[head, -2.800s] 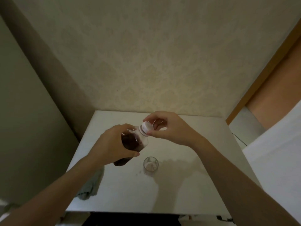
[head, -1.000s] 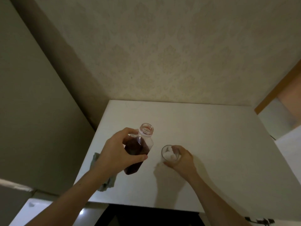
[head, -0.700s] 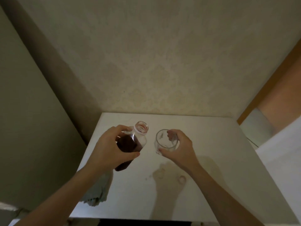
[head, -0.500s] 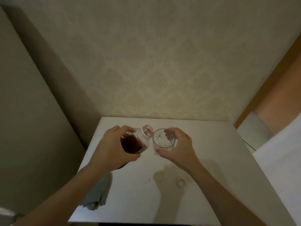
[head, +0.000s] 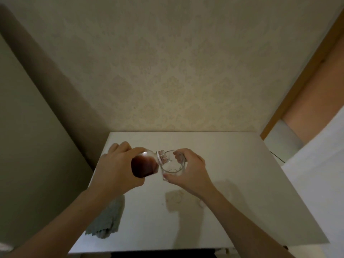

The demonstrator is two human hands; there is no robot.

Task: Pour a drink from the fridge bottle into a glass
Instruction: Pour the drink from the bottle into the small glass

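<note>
Left hand (head: 115,170) grips the uncapped clear plastic bottle of dark drink (head: 147,163), its mouth over the clear glass tumbler (head: 172,165) gripped by the right hand (head: 191,172); tilting slowly should avoid splashing.

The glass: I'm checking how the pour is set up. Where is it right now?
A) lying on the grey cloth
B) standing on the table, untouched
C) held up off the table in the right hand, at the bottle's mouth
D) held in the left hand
C: the right hand grips the glass above the table, its rim against the tilted bottle held by the left hand.
</note>
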